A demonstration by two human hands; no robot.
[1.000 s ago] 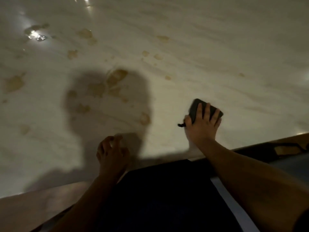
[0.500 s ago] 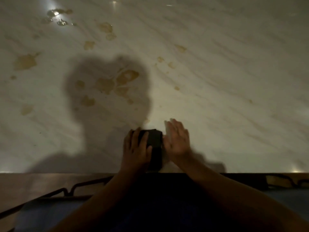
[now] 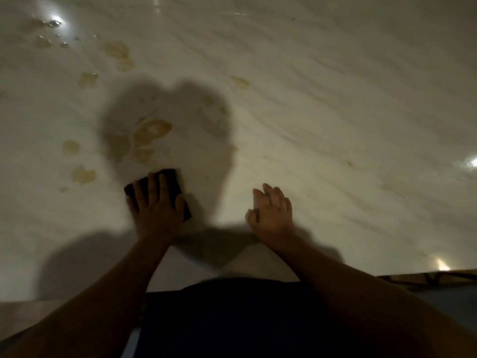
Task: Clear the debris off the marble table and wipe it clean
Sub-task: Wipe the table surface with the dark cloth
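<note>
The pale marble table fills the view, dimly lit. My left hand lies flat on a dark cloth pad and presses it onto the marble, just below a cluster of yellow-brown spill stains. More stains and wet droplets spread toward the far left. My right hand rests on the bare marble to the right of the pad, fingers apart, holding nothing.
My head's shadow covers the central stains. The table's near edge runs along the bottom, with a wooden rim and dark metal frame at the lower right. Light glints show at the right.
The pad passed from my right hand to my left hand. My left hand has pushed it away from the near edge toward the stains, and my right hand has drawn off to the right.
</note>
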